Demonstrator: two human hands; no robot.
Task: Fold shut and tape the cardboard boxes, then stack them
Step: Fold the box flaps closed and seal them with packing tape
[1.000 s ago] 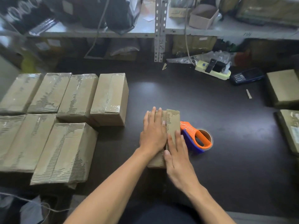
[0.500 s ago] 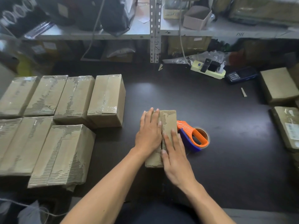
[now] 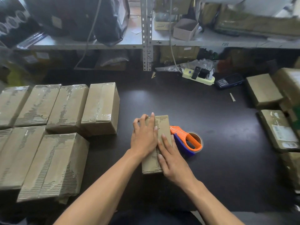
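Note:
A small cardboard box (image 3: 163, 127) lies in the middle of the dark table (image 3: 219, 159) with its top flaps folded down. My left hand (image 3: 143, 137) lies on the left flap, one finger straight and the outer fingers curled over the box's far left edge. My right hand (image 3: 172, 158) presses flat on the right flap, fingers straight along the seam. An orange and blue tape dispenser (image 3: 186, 141) rests on the table against the box's right side. Several taped boxes (image 3: 53, 164) stand in rows on the left.
More cardboard parcels (image 3: 263, 90) sit along the right edge. A power strip (image 3: 198, 77) and a dark handset (image 3: 228, 81) lie at the back. A metal shelf upright (image 3: 146, 46) rises behind the table. Bare dark tabletop lies between the box and the right parcels.
My left hand's outer fingers have bent over the box's far edge; before, they lay straight. My right hand slid slightly forward along the seam. The box and dispenser stayed put.

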